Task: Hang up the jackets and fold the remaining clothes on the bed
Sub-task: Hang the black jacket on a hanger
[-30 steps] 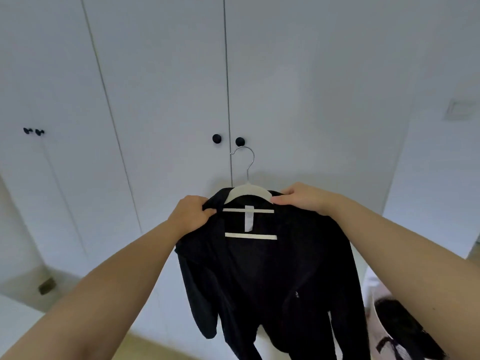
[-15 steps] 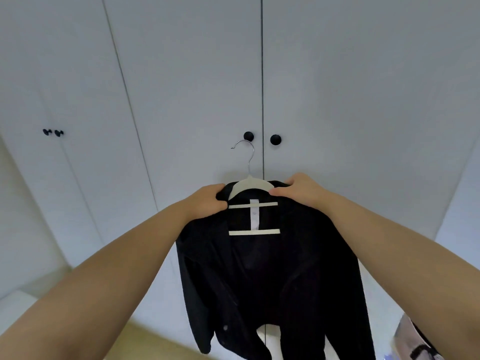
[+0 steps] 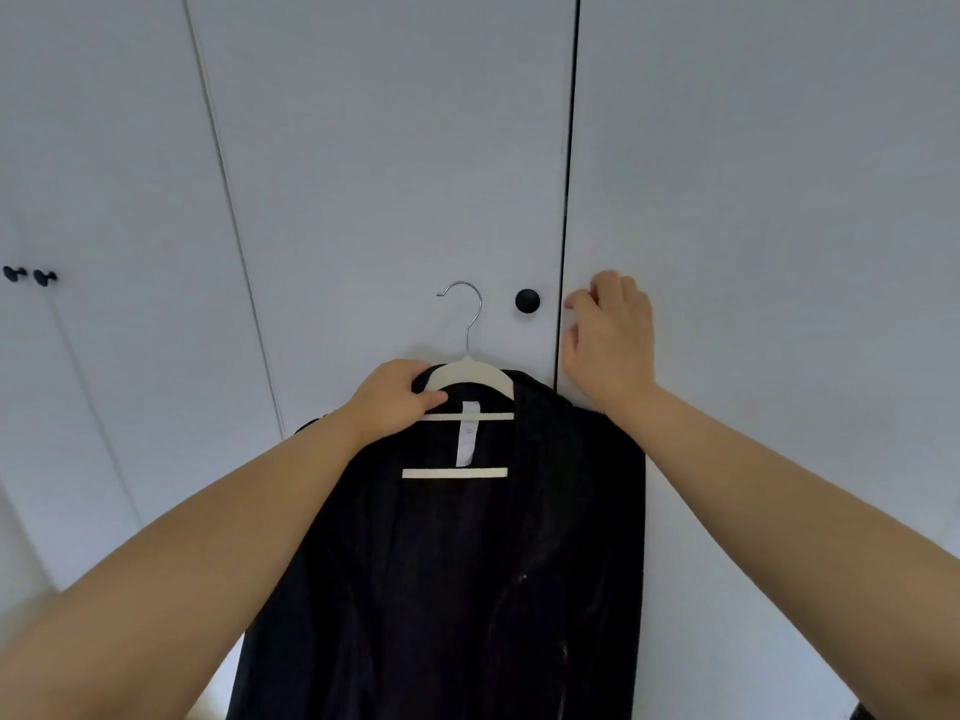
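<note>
The person is standing at a closed white wardrobe with one black jacket [image 3: 467, 563] already threaded onto a white hanger [image 3: 470, 374], so the hanging step is looking partly done: the garment is on its hanger but is not yet hanging on any rail. The jacket is dangling in the air from the centre of the view down toward 6 o'clock, just in front of the doors. The left hand [image 3: 389, 402] is gripping the hanger's shoulder and the collar together, fingers wrapped over the top and thumb pressing on the front. The right hand [image 3: 613, 340] is reaching to the right-hand door [image 3: 753, 200], at 3 o'clock of the round black knob [image 3: 527, 301] on the neighbouring door [image 3: 389, 174]; its fingers are curling, but whatever they are closing on is lying hidden behind the hand, so I cannot tell whether they are grasping anything. The wardrobe is showing only a thin dark seam between the doors, and nothing of its contents is showing. Two more small knobs [image 3: 28, 275] are sitting at 9 o'clock. By my judgement, opening a door and hooking the hanger inside are remaining, along with everything on the bed, which is lying out of view.
</note>
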